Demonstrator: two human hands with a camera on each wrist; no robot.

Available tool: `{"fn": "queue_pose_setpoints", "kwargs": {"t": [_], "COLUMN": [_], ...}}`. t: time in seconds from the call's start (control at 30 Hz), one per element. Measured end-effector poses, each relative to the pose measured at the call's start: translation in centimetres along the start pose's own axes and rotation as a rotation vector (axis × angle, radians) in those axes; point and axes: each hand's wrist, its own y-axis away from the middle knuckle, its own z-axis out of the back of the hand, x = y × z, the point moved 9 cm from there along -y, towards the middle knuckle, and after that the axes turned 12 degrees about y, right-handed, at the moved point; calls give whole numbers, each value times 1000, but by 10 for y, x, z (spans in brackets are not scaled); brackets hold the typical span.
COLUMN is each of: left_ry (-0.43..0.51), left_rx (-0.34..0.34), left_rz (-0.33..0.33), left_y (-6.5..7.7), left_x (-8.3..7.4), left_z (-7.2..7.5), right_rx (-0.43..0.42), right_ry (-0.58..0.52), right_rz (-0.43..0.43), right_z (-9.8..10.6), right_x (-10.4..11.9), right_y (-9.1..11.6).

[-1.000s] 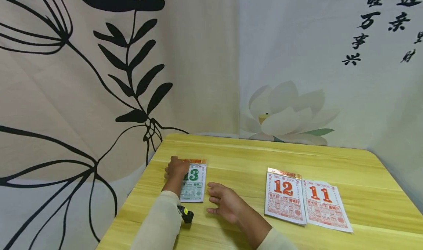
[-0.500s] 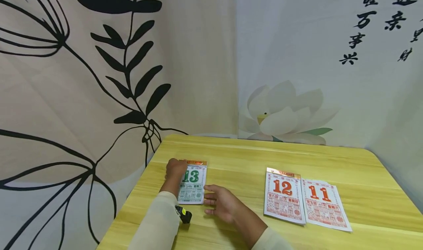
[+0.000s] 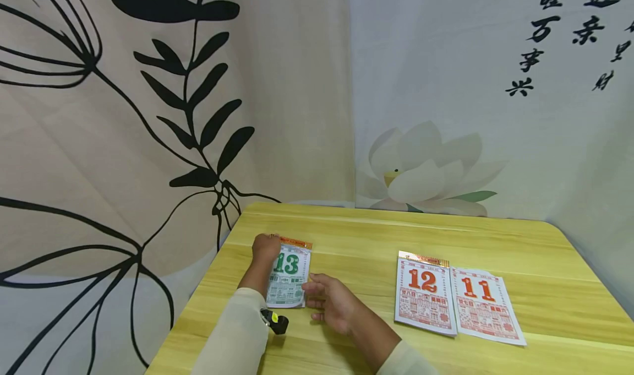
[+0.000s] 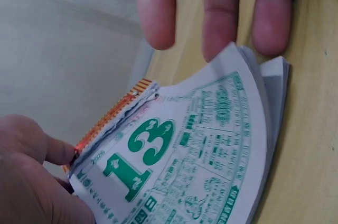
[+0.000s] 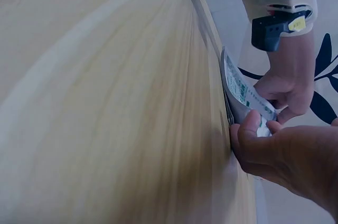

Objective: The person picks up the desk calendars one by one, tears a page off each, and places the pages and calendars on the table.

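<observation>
A small tear-off calendar pad (image 3: 289, 276) with a green 13 and an orange-gold top strip is at the left of the table. My left hand (image 3: 265, 249) grips its top left corner. In the left wrist view, the left hand (image 4: 31, 176) holds the pad by the strip, and the pages (image 4: 227, 118) bow and spread at the lower edge. My right hand (image 3: 338, 304) is at the pad's right edge with loosely bent fingers. Its fingertips (image 4: 219, 39) are beside a page corner. The right wrist view shows the right hand (image 5: 288, 152) close to the curved pad (image 5: 240, 92).
A second calendar pad (image 3: 426, 295) with a red 12 lies at the right, beside a loose sheet (image 3: 487, 306) marked 11. They rest on a yellow wood-grain table (image 3: 356, 237). Printed cloth (image 3: 297, 88) hangs behind it. A small black camera (image 3: 275, 321) is on the left wrist.
The right hand has moved left to the pad's right edge. The left hand has shifted slightly, and the pad's top has tilted. The second pad and sheet stay put.
</observation>
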Motion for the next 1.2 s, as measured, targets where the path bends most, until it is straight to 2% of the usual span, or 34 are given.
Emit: {"fn": "queue_pose_setpoints", "kwargs": {"t": [0.23, 0.37, 0.57, 0.83, 1.1, 1.2], "left_ry": [-65, -36, 74, 262, 371, 455], "left_rx": [100, 172, 239, 301, 275, 254], "left_rz": [-83, -70, -60, -53, -12, 11], "left_y": [6, 8, 9, 17, 21, 22], "left_x": [-15, -15, -14, -30, -37, -36], "left_z": [-8, -13, -16, -21, -20, -19], "right_rx": [-6, -38, -81, -97, -178, -195], "right_ry": [-45, -78, -90, -91, -87, -85], "right_rz": [12, 9, 1, 28, 86, 103], "right_z": [4, 9, 17, 27, 43, 47], "right_x": [-1, -1, 0, 4, 9, 10], "right_y": [1, 2, 4, 11, 15, 16]}}
